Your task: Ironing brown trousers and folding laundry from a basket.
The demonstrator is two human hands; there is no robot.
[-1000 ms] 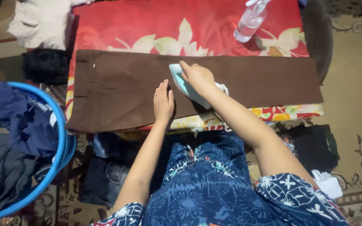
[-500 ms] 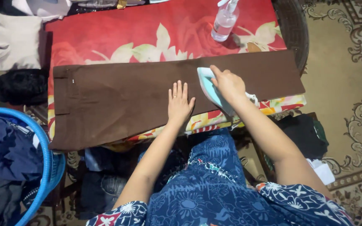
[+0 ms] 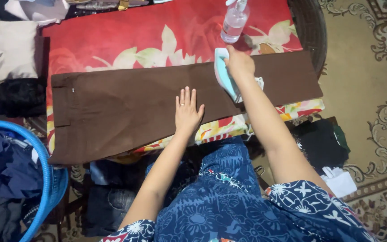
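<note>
Since a second ago your right hand [image 3: 239, 64] has pushed the pale teal iron [image 3: 225, 74] up the flat brown trousers [image 3: 131, 107], near the clear spray bottle [image 3: 234, 20] cut off at the top. It's closed around the handle, hiding it. Your left hand [image 3: 187, 112] lies open, fingers spread, pressing the cloth beside it.

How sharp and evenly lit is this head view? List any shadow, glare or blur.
Head view: mostly sharp, with soft overhead light; the right hand on the iron is slightly soft; the spray bottle casts a short shadow on the red floral cloth; no strong glare; the left edge by the blue basket is dim.
</note>
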